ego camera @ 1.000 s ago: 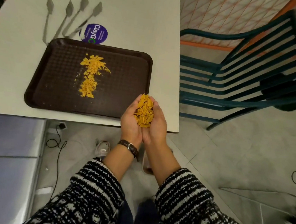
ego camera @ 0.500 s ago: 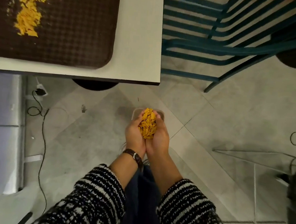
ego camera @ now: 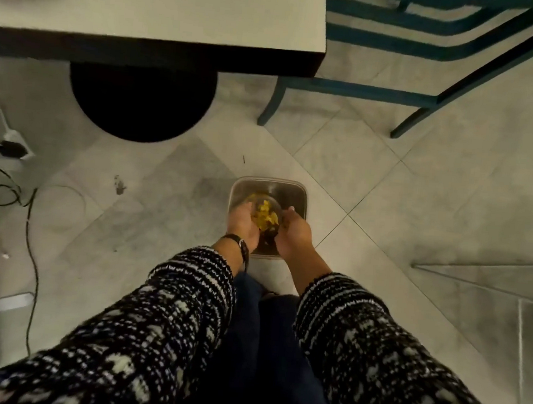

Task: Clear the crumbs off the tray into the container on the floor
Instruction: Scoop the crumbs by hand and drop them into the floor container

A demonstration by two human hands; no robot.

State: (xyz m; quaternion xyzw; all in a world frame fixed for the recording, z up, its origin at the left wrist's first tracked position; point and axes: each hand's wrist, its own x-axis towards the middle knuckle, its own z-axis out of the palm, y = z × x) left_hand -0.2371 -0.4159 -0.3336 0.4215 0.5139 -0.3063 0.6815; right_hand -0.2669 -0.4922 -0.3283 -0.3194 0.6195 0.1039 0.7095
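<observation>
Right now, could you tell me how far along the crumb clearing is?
One handful is being dropped: the left hand and right hand have parted over the container on the floor, with yellow crumbs between them. A second before, a strip of crumbs remained on the tray, now out of view, so another trip is likely.

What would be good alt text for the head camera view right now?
Seen from above, a left hand and right hand part over a clear container on the tiled floor, with yellow crumbs between them. A table and teal chair stand beyond.
</observation>
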